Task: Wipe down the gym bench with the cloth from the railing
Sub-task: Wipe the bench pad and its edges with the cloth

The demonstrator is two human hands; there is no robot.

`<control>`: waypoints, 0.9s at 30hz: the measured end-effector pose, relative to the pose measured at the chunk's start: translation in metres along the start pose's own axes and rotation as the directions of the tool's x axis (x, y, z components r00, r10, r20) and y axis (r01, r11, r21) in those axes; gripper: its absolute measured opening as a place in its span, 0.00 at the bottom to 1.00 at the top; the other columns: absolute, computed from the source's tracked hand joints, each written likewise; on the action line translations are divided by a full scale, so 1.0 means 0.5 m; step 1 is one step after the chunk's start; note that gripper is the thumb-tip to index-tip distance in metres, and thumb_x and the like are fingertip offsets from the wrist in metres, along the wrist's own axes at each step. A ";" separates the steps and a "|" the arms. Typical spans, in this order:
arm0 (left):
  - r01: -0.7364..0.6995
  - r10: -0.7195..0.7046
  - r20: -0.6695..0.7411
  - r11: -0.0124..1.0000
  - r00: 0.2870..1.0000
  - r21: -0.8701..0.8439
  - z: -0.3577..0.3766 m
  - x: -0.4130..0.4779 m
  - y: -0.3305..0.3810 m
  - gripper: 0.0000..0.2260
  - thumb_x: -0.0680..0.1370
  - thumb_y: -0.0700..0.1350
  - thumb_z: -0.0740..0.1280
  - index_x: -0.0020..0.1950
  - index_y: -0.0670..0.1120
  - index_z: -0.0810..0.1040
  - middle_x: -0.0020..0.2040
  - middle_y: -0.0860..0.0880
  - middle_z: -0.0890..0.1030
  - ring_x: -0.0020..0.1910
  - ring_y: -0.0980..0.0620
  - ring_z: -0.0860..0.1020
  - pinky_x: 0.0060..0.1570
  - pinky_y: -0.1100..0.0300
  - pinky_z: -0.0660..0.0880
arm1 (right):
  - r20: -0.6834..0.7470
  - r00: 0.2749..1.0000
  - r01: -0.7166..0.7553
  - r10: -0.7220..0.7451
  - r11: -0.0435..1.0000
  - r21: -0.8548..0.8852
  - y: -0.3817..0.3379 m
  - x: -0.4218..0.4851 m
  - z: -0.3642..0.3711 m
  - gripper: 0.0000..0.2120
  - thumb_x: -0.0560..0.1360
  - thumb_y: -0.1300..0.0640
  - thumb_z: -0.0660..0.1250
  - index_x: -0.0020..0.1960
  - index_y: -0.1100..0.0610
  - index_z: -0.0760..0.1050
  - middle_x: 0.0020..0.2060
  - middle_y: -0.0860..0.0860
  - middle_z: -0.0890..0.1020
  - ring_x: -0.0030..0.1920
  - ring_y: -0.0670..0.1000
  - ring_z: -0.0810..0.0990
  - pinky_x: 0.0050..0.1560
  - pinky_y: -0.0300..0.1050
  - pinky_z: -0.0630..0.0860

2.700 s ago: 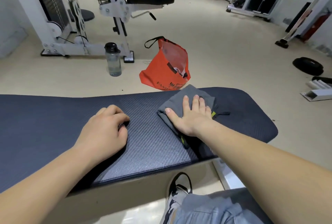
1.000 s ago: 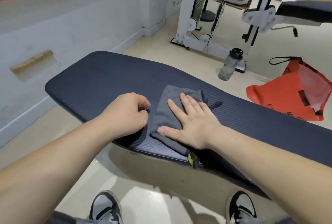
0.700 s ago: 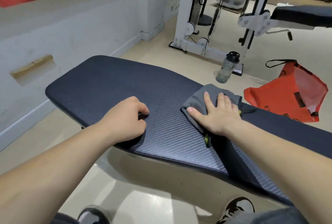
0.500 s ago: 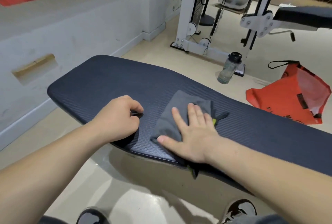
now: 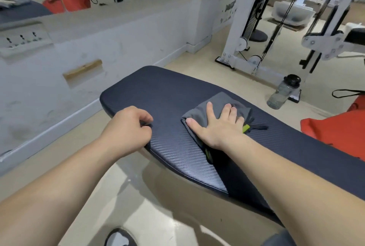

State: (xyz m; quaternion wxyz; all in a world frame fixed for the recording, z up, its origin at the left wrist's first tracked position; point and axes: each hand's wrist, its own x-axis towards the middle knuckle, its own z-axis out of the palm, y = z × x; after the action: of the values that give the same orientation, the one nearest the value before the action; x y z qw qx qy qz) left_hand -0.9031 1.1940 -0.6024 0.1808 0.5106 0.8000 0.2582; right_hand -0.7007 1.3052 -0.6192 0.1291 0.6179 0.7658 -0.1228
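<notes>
Since half a second ago our right hand [image 5: 217,127] slid the cloth [image 5: 219,105] farther across the bench [image 5: 177,153]; fingers spread flat on it. Left hand [image 5: 128,129] curled shut, resting on the bench's near edge.

Two bare forearms, no sleeves, watch or rings visible. A dark-and-white shoe [image 5: 120,237] shows at the frame's bottom edge.

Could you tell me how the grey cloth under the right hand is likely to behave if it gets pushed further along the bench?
The cloth looks soft and folded, so it would probably bunch or unfold rather than slide as one piece. The right hand presses it flat, which likely keeps it together. The bench has a ribbed surface, so some drag seems likely.
</notes>
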 end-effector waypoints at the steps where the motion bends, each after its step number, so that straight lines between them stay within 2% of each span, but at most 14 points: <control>1: 0.006 -0.006 -0.008 1.000 1.000 -0.003 -0.005 0.004 -0.005 0.12 0.73 0.37 0.65 0.50 0.46 0.86 0.50 0.49 0.85 0.50 0.47 0.82 0.53 0.55 0.79 | 0.008 0.997 0.073 -0.073 0.997 -0.020 -0.030 -0.016 0.009 0.51 0.70 0.18 0.40 0.84 0.45 0.34 0.82 0.66 0.36 0.82 0.65 0.34 0.79 0.67 0.38; 4: 0.060 -0.063 -0.052 0.997 0.997 -0.058 -0.023 0.026 -0.028 0.16 0.73 0.39 0.65 0.57 0.50 0.85 0.57 0.53 0.82 0.56 0.50 0.81 0.57 0.57 0.77 | 0.031 0.954 0.300 -0.298 0.952 -0.067 -0.119 -0.061 0.038 0.49 0.72 0.19 0.42 0.83 0.44 0.32 0.81 0.65 0.34 0.81 0.63 0.30 0.79 0.66 0.35; 8: 0.096 -0.116 -0.129 0.984 0.985 -0.150 -0.045 0.048 -0.062 0.16 0.74 0.41 0.65 0.58 0.51 0.84 0.58 0.56 0.79 0.56 0.52 0.79 0.55 0.58 0.74 | -0.014 0.933 0.359 -0.360 0.931 -0.066 -0.167 -0.016 0.037 0.49 0.70 0.18 0.43 0.83 0.39 0.35 0.83 0.62 0.36 0.83 0.60 0.33 0.80 0.64 0.37; 10: 0.104 -0.127 -0.157 0.984 0.979 -0.143 -0.048 0.053 -0.082 0.15 0.74 0.41 0.65 0.57 0.51 0.84 0.56 0.55 0.79 0.53 0.52 0.78 0.52 0.59 0.72 | -0.038 0.948 0.312 -0.315 0.947 -0.073 -0.177 0.041 0.009 0.49 0.69 0.17 0.42 0.83 0.38 0.36 0.84 0.60 0.38 0.83 0.59 0.36 0.80 0.63 0.39; 12: 0.132 -0.157 -0.153 0.978 0.976 -0.161 -0.050 0.054 -0.104 0.15 0.74 0.40 0.65 0.57 0.52 0.84 0.54 0.55 0.79 0.51 0.52 0.78 0.51 0.60 0.71 | -0.043 0.978 0.200 -0.202 0.979 -0.048 -0.193 0.100 -0.022 0.50 0.68 0.16 0.41 0.83 0.38 0.37 0.84 0.60 0.39 0.83 0.60 0.38 0.80 0.64 0.40; 15: 0.142 -0.171 -0.146 0.972 0.974 -0.189 -0.053 0.057 -0.135 0.15 0.74 0.40 0.65 0.57 0.51 0.84 0.57 0.54 0.81 0.56 0.52 0.80 0.54 0.61 0.71 | -0.047 0.999 0.023 -0.024 1.000 -0.021 -0.238 0.162 -0.043 0.51 0.69 0.17 0.39 0.84 0.43 0.37 0.83 0.65 0.40 0.83 0.66 0.39 0.79 0.68 0.42; 17: 0.139 -0.170 -0.154 0.971 0.973 -0.193 -0.057 0.062 -0.154 0.16 0.74 0.39 0.65 0.57 0.52 0.84 0.59 0.54 0.80 0.60 0.52 0.79 0.56 0.62 0.70 | -0.047 0.999 -0.015 0.013 0.999 -0.047 -0.286 0.172 -0.038 0.51 0.70 0.18 0.38 0.84 0.46 0.37 0.82 0.68 0.40 0.82 0.69 0.40 0.78 0.71 0.42; 20: 0.151 -0.193 -0.194 0.965 0.962 -0.213 -0.068 0.072 -0.181 0.17 0.75 0.38 0.65 0.59 0.53 0.83 0.61 0.55 0.79 0.61 0.53 0.77 0.56 0.63 0.68 | -0.066 0.982 0.170 -0.175 0.983 -0.071 -0.361 0.134 -0.014 0.50 0.72 0.19 0.38 0.84 0.46 0.36 0.81 0.69 0.39 0.82 0.68 0.38 0.78 0.70 0.41; 23: 0.177 -0.245 -0.259 0.949 0.934 -0.261 -0.078 0.087 -0.207 0.17 0.75 0.39 0.65 0.62 0.52 0.81 0.63 0.54 0.77 0.63 0.51 0.76 0.58 0.58 0.71 | -0.045 0.925 0.366 -0.378 0.916 -0.165 -0.427 0.099 0.008 0.50 0.72 0.19 0.41 0.84 0.46 0.35 0.82 0.68 0.39 0.82 0.67 0.36 0.78 0.69 0.40; 27: 0.197 -0.291 -0.323 0.935 0.901 -0.294 -0.083 0.109 -0.219 0.19 0.75 0.38 0.63 0.63 0.53 0.79 0.64 0.54 0.75 0.65 0.48 0.74 0.61 0.55 0.73 | -0.024 0.887 0.450 -0.460 0.876 -0.174 -0.495 0.147 -0.011 0.51 0.71 0.18 0.43 0.84 0.45 0.36 0.82 0.66 0.39 0.82 0.66 0.37 0.78 0.68 0.40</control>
State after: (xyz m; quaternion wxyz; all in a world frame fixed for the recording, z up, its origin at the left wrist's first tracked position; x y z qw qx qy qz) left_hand -1.0276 1.1964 -0.6359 0.1258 0.3220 0.8376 0.4230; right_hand -0.9578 1.3232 -0.6327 0.1217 0.4115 0.9008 -0.0666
